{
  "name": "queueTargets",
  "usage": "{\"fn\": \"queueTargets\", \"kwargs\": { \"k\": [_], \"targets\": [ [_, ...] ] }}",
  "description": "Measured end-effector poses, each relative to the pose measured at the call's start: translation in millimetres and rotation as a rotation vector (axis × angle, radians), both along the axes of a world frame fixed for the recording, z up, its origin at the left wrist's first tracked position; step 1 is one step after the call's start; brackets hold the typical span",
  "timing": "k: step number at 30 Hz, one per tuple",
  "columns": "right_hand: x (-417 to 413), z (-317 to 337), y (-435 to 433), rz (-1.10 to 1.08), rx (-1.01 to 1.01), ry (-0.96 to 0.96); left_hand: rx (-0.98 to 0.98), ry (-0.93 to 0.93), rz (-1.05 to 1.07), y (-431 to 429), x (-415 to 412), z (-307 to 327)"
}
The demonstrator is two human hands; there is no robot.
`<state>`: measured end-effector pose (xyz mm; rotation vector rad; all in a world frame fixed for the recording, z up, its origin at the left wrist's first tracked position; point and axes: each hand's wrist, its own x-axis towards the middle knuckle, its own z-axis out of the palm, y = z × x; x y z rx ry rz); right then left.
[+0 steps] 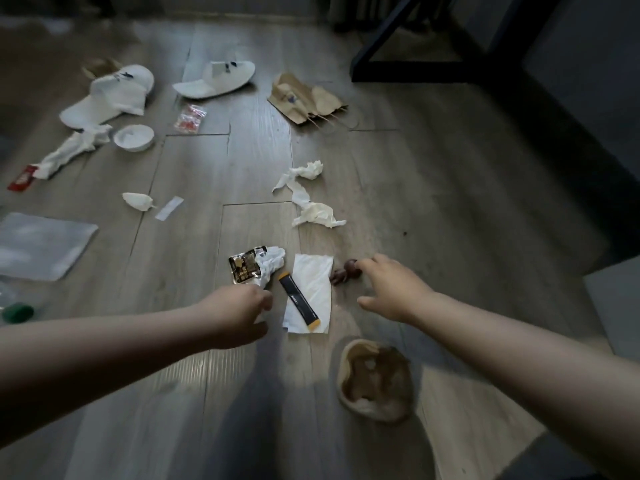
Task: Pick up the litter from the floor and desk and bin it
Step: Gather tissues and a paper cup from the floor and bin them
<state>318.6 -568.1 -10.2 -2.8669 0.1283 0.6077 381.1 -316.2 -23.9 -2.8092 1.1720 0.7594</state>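
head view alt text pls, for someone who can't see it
Two bare arms reach down to a littered wooden floor: the left hand grips a crumpled tissue beside a gold wrapper, and the right hand touches brown scraps. Crushed white containers, napkins and a brown bag lie farther off.

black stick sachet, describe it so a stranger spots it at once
On the wooden floor between the left hand and right hand lies a flat white napkin. The sachet rests diagonally across it: a slim black strip with yellow ends, unlike the crumpled tissue and gold foil wrapper beside it.
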Motion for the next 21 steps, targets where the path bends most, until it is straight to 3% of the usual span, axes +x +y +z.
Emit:
{"fn": "queueTargets", "kwargs": {
  "k": [21],
  "targets": [
    [46.4,-69.6,-2.6,0.087,-0.104,0.062,0.125,0.102,0.065,29.3,14.3,-35.2]
  ]
}}
